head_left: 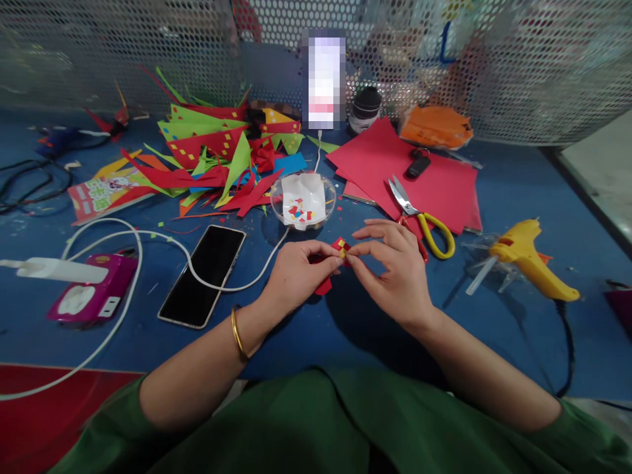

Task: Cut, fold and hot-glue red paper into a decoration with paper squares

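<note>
Between my two hands is a small red paper strip (324, 287) with yellow squares on it. My left hand (307, 264) pinches it between thumb and forefinger. The thumb and forefinger of my right hand (392, 266) meet at a tiny yellow paper square (343, 252) on the strip, the other fingers spread. Much of the strip is hidden by my fingers. Just beyond stands a clear round dish (332, 201) holding white paper and small red, yellow and blue paper bits. Scissors (428, 227) with yellow and red handles lie past my right hand.
A yellow glue gun (538, 260) lies at the right. Red paper sheets (368, 155) with a black key fob (417, 163) are behind the scissors. Cut paper strips (207, 145) pile up at back left. A phone (202, 276), white cable and purple power strip (93, 289) sit left.
</note>
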A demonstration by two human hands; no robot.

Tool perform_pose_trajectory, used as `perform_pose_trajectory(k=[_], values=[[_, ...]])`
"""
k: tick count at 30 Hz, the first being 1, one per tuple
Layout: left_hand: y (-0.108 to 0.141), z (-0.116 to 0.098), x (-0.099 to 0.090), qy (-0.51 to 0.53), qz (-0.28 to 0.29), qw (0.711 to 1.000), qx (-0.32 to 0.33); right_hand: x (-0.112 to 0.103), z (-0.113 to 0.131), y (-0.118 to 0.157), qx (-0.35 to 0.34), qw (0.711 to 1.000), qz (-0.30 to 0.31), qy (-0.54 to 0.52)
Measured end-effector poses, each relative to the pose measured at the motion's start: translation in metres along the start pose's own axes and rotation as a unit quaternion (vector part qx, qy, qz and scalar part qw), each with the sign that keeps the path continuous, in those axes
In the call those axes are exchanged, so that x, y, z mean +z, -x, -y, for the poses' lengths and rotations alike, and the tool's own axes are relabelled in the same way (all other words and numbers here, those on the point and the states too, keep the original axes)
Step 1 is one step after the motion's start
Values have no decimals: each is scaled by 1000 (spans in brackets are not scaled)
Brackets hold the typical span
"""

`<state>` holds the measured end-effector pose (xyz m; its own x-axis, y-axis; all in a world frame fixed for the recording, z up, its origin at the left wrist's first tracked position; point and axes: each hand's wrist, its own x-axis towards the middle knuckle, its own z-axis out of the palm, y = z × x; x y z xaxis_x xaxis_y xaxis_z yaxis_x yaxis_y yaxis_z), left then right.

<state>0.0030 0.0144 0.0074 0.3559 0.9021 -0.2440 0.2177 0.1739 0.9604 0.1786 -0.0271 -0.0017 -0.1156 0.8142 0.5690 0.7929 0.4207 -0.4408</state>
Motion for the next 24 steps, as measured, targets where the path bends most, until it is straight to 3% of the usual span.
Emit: perform_pose_trajectory(k=[7, 10, 13, 16, 18, 24], values=[[1, -3, 0, -10, 6, 1000, 1, 0, 0, -3, 0, 999, 13, -44], [1, -6, 0, 26, 2, 1000, -15, -4, -3, -4, 108, 985, -9, -132], [0, -7, 0, 70, -15, 997, -16, -6, -7, -5, 276, 926, -13, -257], [-2, -4, 0, 93, -33, 995, -6, -6, -10, -5, 371, 861, 24, -347], [-3, -2, 0, 100, -37, 994, -5, -5, -8, -5, 386, 848, 51, -359], [-3, 1, 2, 123, -28, 992, -19, -3, -4, -3, 355, 869, 79, -334]])
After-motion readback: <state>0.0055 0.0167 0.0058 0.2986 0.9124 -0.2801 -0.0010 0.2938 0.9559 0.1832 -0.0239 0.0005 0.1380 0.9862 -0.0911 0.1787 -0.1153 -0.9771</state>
